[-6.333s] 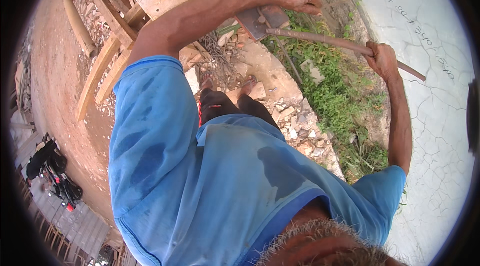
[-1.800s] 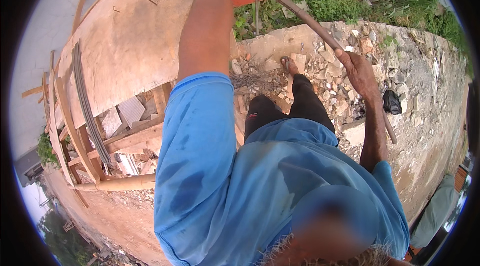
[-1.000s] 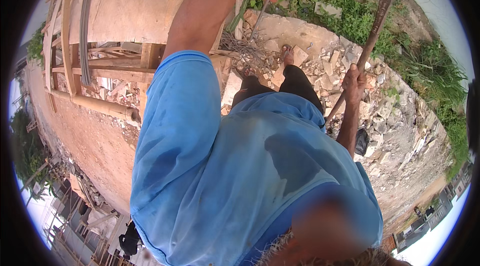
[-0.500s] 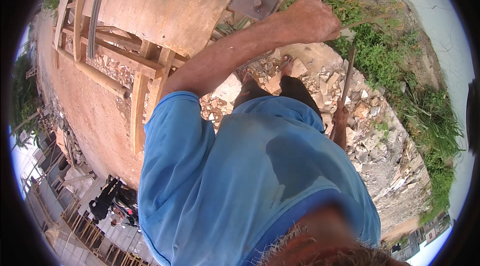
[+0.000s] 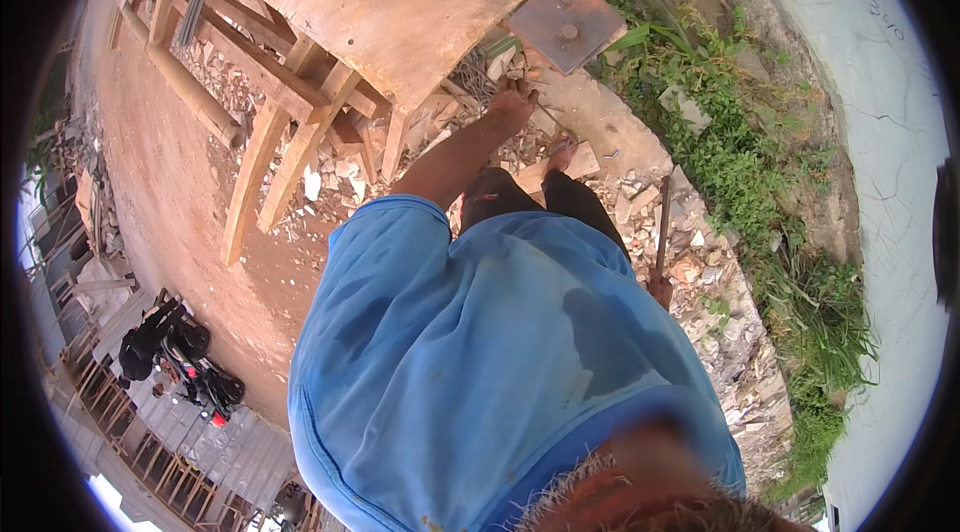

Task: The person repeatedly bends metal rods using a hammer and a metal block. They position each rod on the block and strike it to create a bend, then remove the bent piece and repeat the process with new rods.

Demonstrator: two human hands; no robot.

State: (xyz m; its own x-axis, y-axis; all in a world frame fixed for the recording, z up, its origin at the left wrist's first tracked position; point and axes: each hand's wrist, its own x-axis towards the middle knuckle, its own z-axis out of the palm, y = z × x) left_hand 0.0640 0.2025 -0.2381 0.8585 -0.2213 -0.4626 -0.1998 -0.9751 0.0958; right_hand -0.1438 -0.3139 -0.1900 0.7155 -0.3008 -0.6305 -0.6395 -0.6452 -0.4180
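Left hand reaches down to the rubble by the plywood; its grip is unclear. Right hand grips a rod.

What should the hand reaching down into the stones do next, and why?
Probably close the left hand on the thin stick lying in the rubble under its fingertips. It reaches low beside the flat metal plate, apparently holding nothing. The right hand grips a long upright rod, so it is busy.
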